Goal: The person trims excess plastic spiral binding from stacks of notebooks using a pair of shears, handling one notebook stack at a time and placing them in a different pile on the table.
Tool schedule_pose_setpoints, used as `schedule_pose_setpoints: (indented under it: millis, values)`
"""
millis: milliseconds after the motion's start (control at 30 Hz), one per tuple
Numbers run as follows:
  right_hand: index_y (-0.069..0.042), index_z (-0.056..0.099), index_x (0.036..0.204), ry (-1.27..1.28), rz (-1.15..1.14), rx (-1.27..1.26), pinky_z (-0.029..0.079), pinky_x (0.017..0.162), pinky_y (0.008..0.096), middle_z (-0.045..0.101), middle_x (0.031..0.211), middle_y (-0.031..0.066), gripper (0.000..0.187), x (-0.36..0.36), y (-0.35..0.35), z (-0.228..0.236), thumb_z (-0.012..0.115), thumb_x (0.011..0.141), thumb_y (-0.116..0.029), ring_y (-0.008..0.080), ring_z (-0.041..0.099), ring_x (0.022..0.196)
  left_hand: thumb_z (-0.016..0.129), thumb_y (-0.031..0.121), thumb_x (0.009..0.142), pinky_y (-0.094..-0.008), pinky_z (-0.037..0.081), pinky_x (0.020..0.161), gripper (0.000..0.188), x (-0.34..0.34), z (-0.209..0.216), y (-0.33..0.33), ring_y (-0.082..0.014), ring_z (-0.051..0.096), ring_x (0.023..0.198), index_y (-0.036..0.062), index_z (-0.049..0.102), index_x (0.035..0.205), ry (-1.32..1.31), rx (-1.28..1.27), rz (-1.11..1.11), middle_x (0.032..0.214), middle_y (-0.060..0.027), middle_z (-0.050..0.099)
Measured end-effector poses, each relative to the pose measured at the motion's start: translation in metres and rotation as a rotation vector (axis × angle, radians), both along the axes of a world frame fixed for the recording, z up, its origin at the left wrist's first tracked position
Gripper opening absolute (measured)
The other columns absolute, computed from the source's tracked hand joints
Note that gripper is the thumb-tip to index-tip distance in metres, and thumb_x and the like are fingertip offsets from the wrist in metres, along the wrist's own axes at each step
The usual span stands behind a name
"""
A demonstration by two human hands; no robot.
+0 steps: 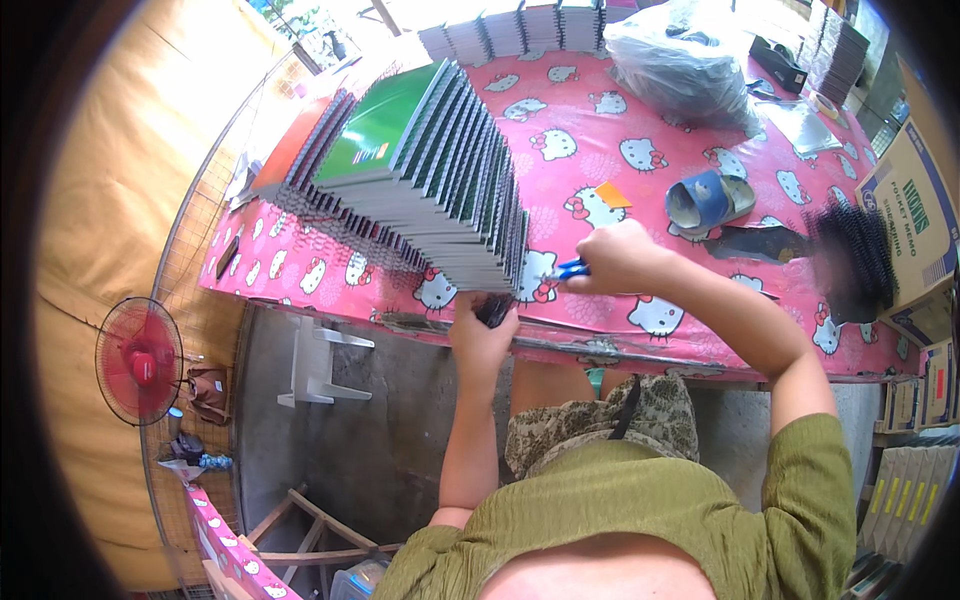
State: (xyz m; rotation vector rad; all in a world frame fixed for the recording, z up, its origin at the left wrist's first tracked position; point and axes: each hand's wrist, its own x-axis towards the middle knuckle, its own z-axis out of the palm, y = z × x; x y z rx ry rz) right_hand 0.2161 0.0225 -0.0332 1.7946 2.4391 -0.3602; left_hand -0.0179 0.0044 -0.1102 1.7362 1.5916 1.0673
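A tall leaning stack of spiral-bound notebooks (440,215), green cover on top, stands at the table's near edge, left of centre. At its lower near corner my left hand (482,335) is closed round something dark; its fingers are partly hidden, and I cannot make out what it is. My right hand (618,258) grips blue-handled pliers (572,270), their tips pointing left toward the coiled edges of the stack. A small gap separates the pliers from the notebooks. Behind the green-topped stack, to the left, sits another stack with a red cover (292,148).
A pink patterned cloth (640,310) covers the table. Beyond my right hand lie an orange slip (613,195) and a blue band-like roll (700,203). Black spiral coils (855,262) rest by a cardboard box (918,205) at right. A filled plastic bag (685,75) and notebook stacks (520,32) stand behind.
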Motion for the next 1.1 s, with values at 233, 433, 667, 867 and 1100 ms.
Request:
schedule_pose_setpoints:
  millis: [233,433,667,867,1100]
  values:
    - [0.003,0.062,0.108,2.071,-0.350,-0.795,0.053,0.083,0.0415,0.068,0.091,0.0136,0.065,0.091,0.025,-0.079,0.041,0.096,-0.057,0.0266,0.067,0.084,0.069,0.000,0.081,-0.0266,0.058,0.059,0.032,0.059,0.062,-0.015,-0.0177,0.067,0.073,0.0014,0.052,0.108,-0.866,-0.670,-0.485,0.088,-0.0091,0.063]
    - [0.000,0.056,0.105,2.304,-0.402,-0.886,0.055,0.080,0.0446,0.066,0.094,0.0127,0.061,0.091,0.038,-0.104,0.043,0.094,-0.058,0.0282,0.067,0.090,0.065,0.007,0.087,-0.0278,0.060,0.060,0.020,0.174,0.080,0.077,-0.0190,0.067,0.071,-0.0003,0.054,0.103,-1.122,-0.744,-0.675,0.086,-0.0090,0.063]
    - [0.002,0.057,0.107,2.142,-0.510,-0.972,0.053,0.087,0.0422,0.066,0.096,0.0150,0.060,0.089,0.037,-0.097,0.042,0.096,-0.055,0.0296,0.066,0.093,0.065,0.002,0.085,-0.0314,0.061,0.061,0.016,0.355,0.170,0.228,-0.0255,0.065,0.071,-0.0074,0.058,0.095,-1.062,-0.500,-0.578,0.086,-0.0136,0.062]
    - [0.002,0.054,0.110,2.102,-0.557,-1.005,0.051,0.087,0.0408,0.064,0.097,0.0142,0.052,0.082,0.032,-0.092,0.044,0.098,-0.048,0.0283,0.065,0.094,0.074,0.019,0.083,-0.0477,0.058,0.074,0.041,0.463,0.205,0.328,-0.0310,0.060,0.106,-0.0016,0.054,0.114,-0.425,-0.343,-0.548,0.115,-0.0175,0.058]
    - [0.003,0.051,0.109,2.237,-0.601,-0.978,0.052,0.083,0.0388,0.062,0.095,0.0136,0.045,0.098,0.030,-0.103,0.051,0.098,-0.041,0.0252,0.064,0.091,0.069,0.042,0.081,-0.0576,0.025,0.108,0.069,0.517,0.185,0.334,-0.0337,0.026,0.141,0.0095,0.048,0.138,0.706,-0.148,-0.286,0.149,-0.0150,0.038]
